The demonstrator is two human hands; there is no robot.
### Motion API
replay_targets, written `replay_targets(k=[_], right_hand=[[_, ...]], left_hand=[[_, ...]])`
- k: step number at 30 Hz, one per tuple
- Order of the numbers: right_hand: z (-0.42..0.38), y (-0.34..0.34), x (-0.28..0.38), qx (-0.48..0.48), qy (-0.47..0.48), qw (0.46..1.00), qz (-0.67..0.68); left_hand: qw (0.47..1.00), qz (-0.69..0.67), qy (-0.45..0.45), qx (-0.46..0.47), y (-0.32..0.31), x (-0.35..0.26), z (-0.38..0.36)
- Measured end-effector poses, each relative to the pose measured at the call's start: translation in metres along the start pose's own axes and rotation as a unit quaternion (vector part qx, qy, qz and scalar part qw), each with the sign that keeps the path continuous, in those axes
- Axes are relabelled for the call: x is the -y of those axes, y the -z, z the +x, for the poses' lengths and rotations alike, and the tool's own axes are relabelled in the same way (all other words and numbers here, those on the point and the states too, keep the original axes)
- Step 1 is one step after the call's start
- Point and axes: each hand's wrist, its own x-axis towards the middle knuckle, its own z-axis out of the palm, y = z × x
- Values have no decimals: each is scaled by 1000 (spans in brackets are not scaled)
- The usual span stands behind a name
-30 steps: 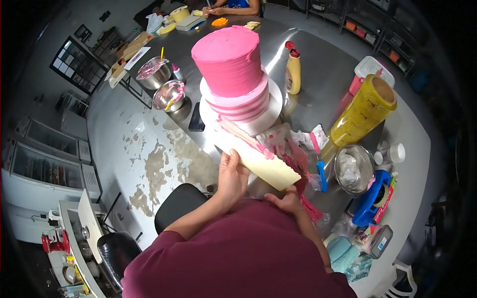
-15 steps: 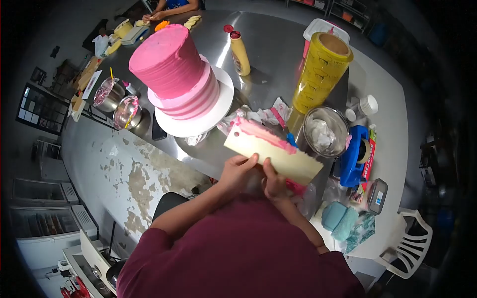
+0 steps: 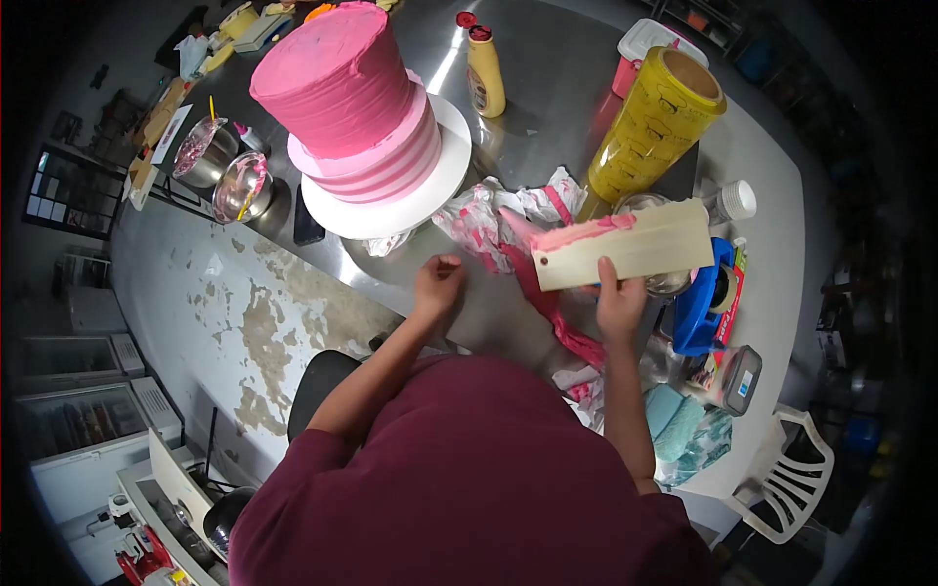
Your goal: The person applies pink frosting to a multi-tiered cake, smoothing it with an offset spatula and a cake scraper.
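My right hand point(image 3: 622, 308) grips a cream-coloured cake scraper point(image 3: 630, 252) by its lower edge, thumb on the near face. Pink icing is smeared along the scraper's upper left edge, and there is a small hole at its left corner. My left hand point(image 3: 440, 289) is apart from it, fingers curled in, with nothing visible in them. Beyond that hand, a tall pink iced cake point(image 3: 342, 88) stands on a white round board point(image 3: 445, 186). Its lower part has lighter and darker pink stripes. Pink-stained crumpled paper point(image 3: 479, 220) and a piping bag point(image 3: 552, 313) lie between the hands.
Two metal bowls point(image 3: 242, 188) smeared with pink stand at the left edge beside a phone point(image 3: 308, 217). A yellow bottle point(image 3: 485, 73) lies behind. Rightward are a roll of yellow film point(image 3: 645, 132), a blue tape dispenser point(image 3: 696, 317) and a plastic chair point(image 3: 796, 479).
My left hand has let go of the scraper and moved left. My right hand has carried the scraper to the right and turned it. The view has shifted slightly.
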Motion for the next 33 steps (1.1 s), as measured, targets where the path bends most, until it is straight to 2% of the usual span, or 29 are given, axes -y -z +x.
replay_targets(k=[2,3,5,9,12,15,18,25,28,31,33], right_hand=[[11,-17,-13,-28,-8,1000,6],[20,-22,-24,-23,14,999,-44],[39,-33,-44,-15,59,988,-140],[52,-66,-41,-34,62,979,-189],[61,-81,-37,-25,83,969,-232],[64,-88,-40,-27,53,960,-272],[67,-93,-48,-31,67,959,-274],[70,-94,-45,27,15,960,-277],[70,-94,-41,32,37,961,-272],[70,-92,-47,18,121,951,-284],[68,-90,-40,33,73,958,-275]], left_hand=[[994,84,-71,13,-6,-18,16],[986,126,-107,20,-11,-28,23],[972,179,-152,9,-22,-43,37],[926,304,-221,-41,-32,-67,46],[915,359,-178,-41,-33,-75,51],[902,390,-183,-25,-34,-66,59],[892,419,-167,-13,-38,-60,66],[893,415,-176,-18,-40,-60,70],[892,407,-197,-21,-41,-62,71],[891,400,-212,-22,-41,-63,70],[895,395,-206,-24,-40,-64,71]])
